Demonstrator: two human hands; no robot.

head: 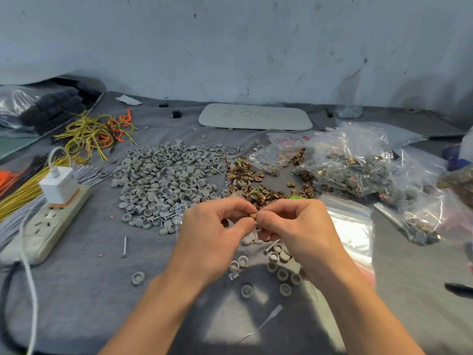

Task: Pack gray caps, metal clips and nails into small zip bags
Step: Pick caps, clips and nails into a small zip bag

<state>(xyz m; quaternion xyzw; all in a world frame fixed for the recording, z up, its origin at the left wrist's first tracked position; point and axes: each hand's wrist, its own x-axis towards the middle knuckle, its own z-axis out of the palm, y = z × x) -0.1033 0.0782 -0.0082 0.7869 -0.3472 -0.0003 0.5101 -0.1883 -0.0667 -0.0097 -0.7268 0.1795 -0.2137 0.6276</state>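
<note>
A metal clip [253,216], pinched by fingertips of left hand [217,226] and right hand [294,224], is best held steady until bagged.

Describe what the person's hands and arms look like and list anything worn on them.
Both are bare. The left hand and right hand wear no gloves, and no rings show on the fingers. The left forearm and right forearm carry no sleeve, watch or band down to the frame's bottom edge.
</note>
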